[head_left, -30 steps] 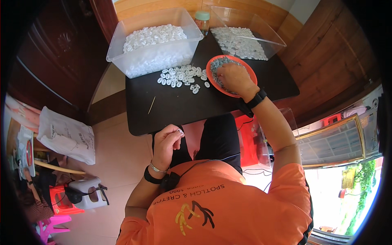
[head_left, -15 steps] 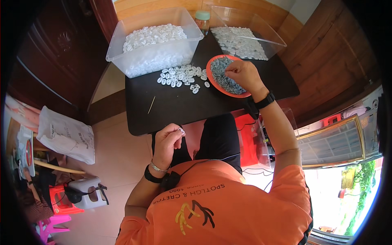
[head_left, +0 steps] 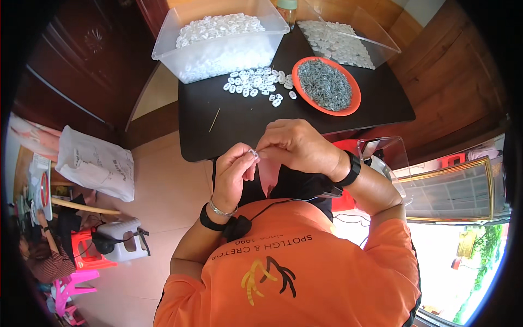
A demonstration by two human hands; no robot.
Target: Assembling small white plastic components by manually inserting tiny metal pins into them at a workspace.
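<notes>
Above my lap, just off the table's near edge, my left hand (head_left: 233, 171) pinches a small white oval piece with holes (head_left: 253, 154) between thumb and fingers. My right hand (head_left: 299, 144) meets it there, its fingertips pressed together at the piece; whatever they hold is too small to make out. Beyond it on the table lies an orange dish (head_left: 357, 101) full of small grey metal pins or screws (head_left: 326, 84). Several loose white oval pieces (head_left: 253, 82) are spread left of the dish.
A translucent tub (head_left: 166, 54) heaped with white pieces stands at the back left of the dark table (head_left: 199, 144). A clear bin (head_left: 389, 50) with more sits back right, near a green-lidded jar (head_left: 286, 11). A thin stick (head_left: 214, 120) lies on the table's left.
My right hand has left the orange dish and come down and left to my left hand. The left hand still holds the white piece. The view has shifted slightly.
</notes>
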